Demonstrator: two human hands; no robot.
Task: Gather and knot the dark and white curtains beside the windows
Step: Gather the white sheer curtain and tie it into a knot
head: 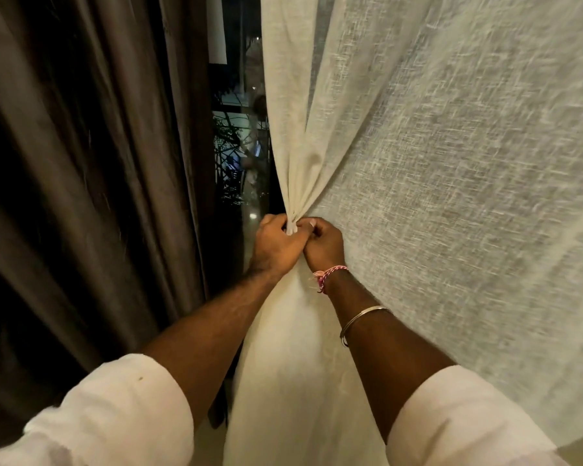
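Note:
A white sheer curtain (451,163) fills the right side and is pinched into a narrow bunch at the centre. My left hand (278,245) grips that bunch from the left, fingers closed around the gathered folds. My right hand (323,245) presses against it from the right, also closed on the fabric; the two hands touch. Below the hands the white cloth hangs loose between my forearms. A dark brown curtain (81,163) hangs in vertical pleats on the left, untouched by either hand.
Between the two curtains a narrow strip of window glass (239,129) shows a dark outdoor scene with plants and lights. A pale floor strip (212,442) shows at the bottom under the curtains.

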